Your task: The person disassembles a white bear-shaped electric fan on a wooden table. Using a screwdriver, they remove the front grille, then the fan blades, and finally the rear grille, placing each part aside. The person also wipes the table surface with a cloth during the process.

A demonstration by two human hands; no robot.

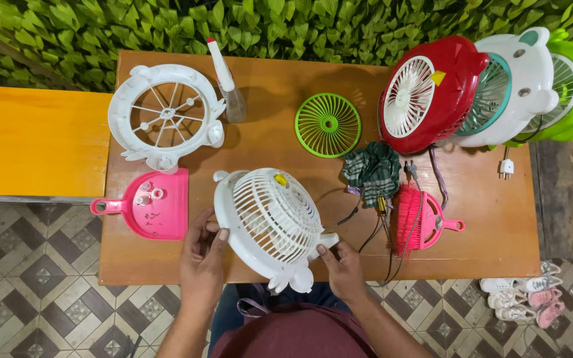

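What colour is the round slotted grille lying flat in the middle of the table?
Bright green round plastic grille, seen clearly in the head view.

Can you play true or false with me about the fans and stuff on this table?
1. Both hands hold the white fan. True: the left hand grips its left rim and the right hand its lower right edge.
2. The green grille is fixed on a fan. False: it lies loose on the wooden table.
3. The pink dustpan lies left of the white fan. True.
4. The spray bottle lies inside the dustpan. False: it lies near the table's far edge, beside the white fan frame.
5. The red fan is nearest the person. False: it sits at the far right.
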